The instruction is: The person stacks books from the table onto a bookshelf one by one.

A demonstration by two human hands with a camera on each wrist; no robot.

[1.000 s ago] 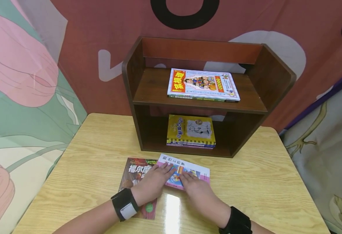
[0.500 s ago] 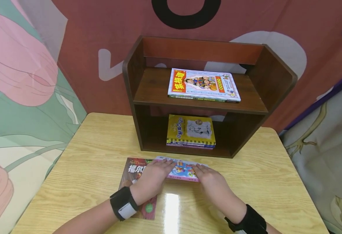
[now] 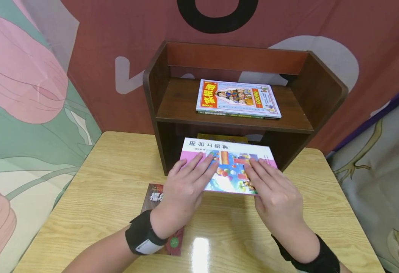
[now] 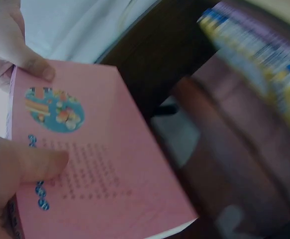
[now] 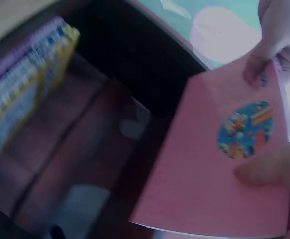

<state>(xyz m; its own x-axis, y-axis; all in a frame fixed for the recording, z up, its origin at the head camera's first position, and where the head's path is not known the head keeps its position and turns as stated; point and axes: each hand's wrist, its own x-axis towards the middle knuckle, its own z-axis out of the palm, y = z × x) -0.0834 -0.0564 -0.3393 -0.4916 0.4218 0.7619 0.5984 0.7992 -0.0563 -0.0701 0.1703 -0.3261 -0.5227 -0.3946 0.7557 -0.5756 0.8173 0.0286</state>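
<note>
A book (image 3: 230, 170) with a white and pink cover and a colourful picture is held up off the table in front of the shelf. My left hand (image 3: 185, 189) grips its near left part, fingers on the cover; in the left wrist view the thumb (image 4: 40, 164) presses the pink back. On its near right part my right hand (image 3: 279, 197) has the same grip, its thumb (image 5: 264, 172) on the back in the right wrist view. Below my left forearm a dark red book (image 3: 151, 197) lies on the table, partly covered by that hand and wrist.
A brown two-tier bookshelf (image 3: 233, 126) stands at the back of the wooden table (image 3: 117, 163). Several books (image 3: 238, 99) lie stacked on its upper tier. The yellow-topped stack (image 5: 30, 84) in the lower tier is mostly hidden by the raised book in the head view.
Both hands have lifted the pink-and-white book off the table and brought it up before the shelf's lower tier. The right hand has moved right along it. The dark red book has stayed put.
</note>
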